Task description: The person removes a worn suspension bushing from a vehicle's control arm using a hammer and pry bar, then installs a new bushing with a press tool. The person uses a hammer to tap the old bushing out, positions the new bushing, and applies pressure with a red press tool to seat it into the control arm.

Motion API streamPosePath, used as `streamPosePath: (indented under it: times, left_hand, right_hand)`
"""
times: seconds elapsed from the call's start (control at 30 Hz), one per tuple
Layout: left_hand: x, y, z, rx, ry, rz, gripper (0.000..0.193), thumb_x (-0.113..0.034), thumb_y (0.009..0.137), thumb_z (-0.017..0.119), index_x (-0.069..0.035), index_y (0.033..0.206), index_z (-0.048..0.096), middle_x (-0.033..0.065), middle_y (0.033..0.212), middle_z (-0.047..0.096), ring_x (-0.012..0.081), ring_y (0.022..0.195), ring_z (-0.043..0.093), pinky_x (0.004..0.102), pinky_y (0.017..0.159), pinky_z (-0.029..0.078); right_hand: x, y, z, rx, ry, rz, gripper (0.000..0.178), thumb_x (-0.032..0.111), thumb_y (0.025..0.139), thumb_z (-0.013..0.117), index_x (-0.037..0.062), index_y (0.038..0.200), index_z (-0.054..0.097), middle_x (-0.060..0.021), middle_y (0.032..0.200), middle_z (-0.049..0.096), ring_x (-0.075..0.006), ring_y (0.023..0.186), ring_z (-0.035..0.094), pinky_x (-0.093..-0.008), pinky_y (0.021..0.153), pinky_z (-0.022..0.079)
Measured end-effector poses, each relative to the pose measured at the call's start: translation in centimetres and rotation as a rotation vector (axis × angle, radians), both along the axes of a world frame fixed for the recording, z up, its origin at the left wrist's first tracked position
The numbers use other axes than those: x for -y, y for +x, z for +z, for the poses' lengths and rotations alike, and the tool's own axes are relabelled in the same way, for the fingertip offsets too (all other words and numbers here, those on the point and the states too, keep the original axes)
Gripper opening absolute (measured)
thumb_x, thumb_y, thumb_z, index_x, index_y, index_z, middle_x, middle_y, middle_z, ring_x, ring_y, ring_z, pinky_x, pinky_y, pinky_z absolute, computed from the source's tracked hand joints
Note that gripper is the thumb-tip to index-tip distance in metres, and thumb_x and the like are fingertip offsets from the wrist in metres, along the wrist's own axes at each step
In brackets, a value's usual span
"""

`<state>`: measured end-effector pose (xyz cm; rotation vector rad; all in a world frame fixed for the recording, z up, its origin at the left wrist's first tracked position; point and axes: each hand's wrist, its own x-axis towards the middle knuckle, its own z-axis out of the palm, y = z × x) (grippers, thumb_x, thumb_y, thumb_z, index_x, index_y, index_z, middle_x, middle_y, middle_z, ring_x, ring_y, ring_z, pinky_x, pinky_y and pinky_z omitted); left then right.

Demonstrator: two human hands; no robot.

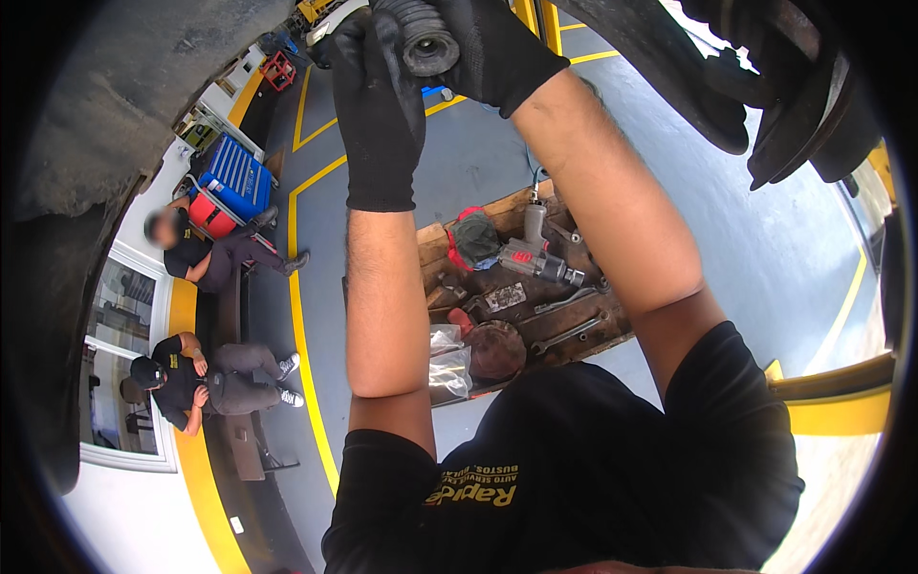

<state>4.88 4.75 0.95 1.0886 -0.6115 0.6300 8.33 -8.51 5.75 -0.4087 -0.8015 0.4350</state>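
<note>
At the top of the head view, both my arms reach up in black gloves. A black ribbed rubber boot (429, 43), with a round opening at its lower end, is between my hands. My left hand (375, 105) is closed against its left side, and my right hand (492, 57) grips it from the right. The fingertips and the boot's upper end are partly cut off by the frame edge. A pale curved piece (335, 21) shows beside my left fingers; I cannot tell what it is.
Below my arms sits a wooden tool tray (583, 346) with an air impact wrench (535, 258), spanners (566, 335), a cloth (473, 239) and plastic bags (449, 368). Dark vehicle parts (669, 67) hang at upper right. Two people sit on a bench at left, near a blue tool cabinet (234, 177).
</note>
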Motion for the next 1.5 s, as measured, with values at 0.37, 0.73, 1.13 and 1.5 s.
streamPosePath:
  times: [0.37, 0.73, 1.13, 1.5]
  left_hand:
    - [0.5, -1.0, 0.1, -0.025, 0.009, 0.064, 0.054, -0.042, 0.112, 0.049, -0.006, 0.152, 0.047, 0.0126, 0.150, 0.053, 0.0261, 0.138, 0.051, 0.0416, 0.118, 0.040]
    - [-2.5, 3.3, 0.0, 0.490, 0.958, 1.275, 0.043, -0.011, 0.108, 0.054, 0.002, 0.148, 0.047, 0.0213, 0.145, 0.056, 0.0334, 0.135, 0.054, 0.0413, 0.116, 0.043]
    - [-2.8, 5.7, 0.7, 0.724, 1.055, 1.389, 0.070, -0.008, 0.097, 0.068, 0.002, 0.155, 0.033, 0.0287, 0.153, 0.044, 0.0460, 0.140, 0.047, 0.0491, 0.119, 0.041]
    - [-1.9, 3.0, 0.6, 0.518, 0.922, 1.175, 0.065, -0.002, 0.098, 0.063, -0.004, 0.157, 0.037, 0.0251, 0.149, 0.049, 0.0395, 0.138, 0.051, 0.0428, 0.114, 0.047]
  right_hand:
    - [0.4, 1.7, -0.4, 0.226, 0.043, 0.416, 0.023, 0.022, 0.113, 0.045, 0.0160, 0.094, 0.056, 0.0043, 0.075, 0.053, -0.0068, 0.062, 0.055, -0.0231, 0.054, 0.046]
    - [-0.3, 2.9, 0.5, 0.188, 0.029, 0.012, 0.023, 0.020, 0.113, 0.046, 0.0116, 0.102, 0.063, 0.0008, 0.089, 0.063, -0.0097, 0.080, 0.066, -0.0238, 0.072, 0.056]
    - [-1.0, 6.8, 0.5, 0.469, -0.051, -0.221, 0.022, 0.019, 0.112, 0.048, 0.0090, 0.107, 0.066, 0.0013, 0.090, 0.064, -0.0090, 0.081, 0.064, -0.0234, 0.070, 0.054]
    - [-0.7, 5.4, 1.2, 0.062, -0.102, -0.093, 0.020, 0.024, 0.110, 0.053, 0.0104, 0.103, 0.066, -0.0040, 0.082, 0.065, -0.0187, 0.070, 0.067, -0.0306, 0.066, 0.057]
